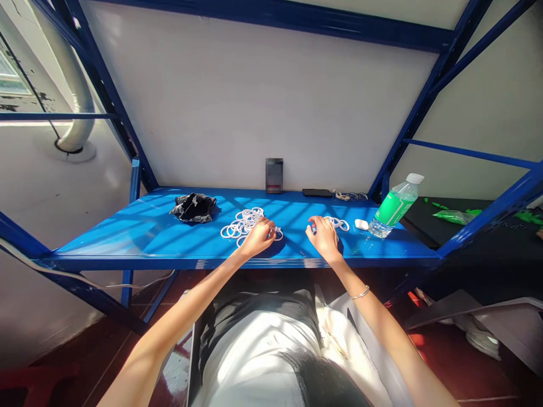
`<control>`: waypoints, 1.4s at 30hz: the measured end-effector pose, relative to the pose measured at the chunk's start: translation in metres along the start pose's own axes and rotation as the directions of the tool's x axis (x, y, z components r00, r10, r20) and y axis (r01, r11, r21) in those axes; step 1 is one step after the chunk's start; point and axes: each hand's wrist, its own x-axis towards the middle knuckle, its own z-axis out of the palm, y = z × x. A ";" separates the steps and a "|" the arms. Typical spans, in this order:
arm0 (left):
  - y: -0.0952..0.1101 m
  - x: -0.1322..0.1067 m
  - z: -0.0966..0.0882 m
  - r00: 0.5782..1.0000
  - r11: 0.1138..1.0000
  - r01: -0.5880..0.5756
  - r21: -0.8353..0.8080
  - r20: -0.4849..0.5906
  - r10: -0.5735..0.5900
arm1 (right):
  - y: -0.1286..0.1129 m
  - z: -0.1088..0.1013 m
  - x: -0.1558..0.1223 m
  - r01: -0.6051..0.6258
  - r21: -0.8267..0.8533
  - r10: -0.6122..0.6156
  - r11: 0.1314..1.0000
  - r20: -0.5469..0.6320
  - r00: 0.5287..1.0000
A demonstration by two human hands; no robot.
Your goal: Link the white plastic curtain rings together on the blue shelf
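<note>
Left hand [261,236] on ring pile [242,222]; right hand [324,237] on smaller ring cluster [340,224]; fingers' hold unclear.

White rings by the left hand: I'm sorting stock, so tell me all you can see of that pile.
The pile of white rings looks like thin plastic hoops, lying flat and overlapping in a loose heap on the blue shelf. The left hand rests on its right edge, fingers curled.

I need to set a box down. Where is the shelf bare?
The blue metal shelf is bare left of the crumpled black plastic bag, and narrowly between the left hand and right hand. Crowded: white plastic rings by both hands, then rightward to the green-labelled clear bottle.
</note>
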 end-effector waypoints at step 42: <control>0.036 0.001 0.013 0.887 0.342 0.460 -0.819 0.444 -0.129 | -0.035 0.010 -0.009 -0.654 0.756 -0.197 -0.020 0.638 0.744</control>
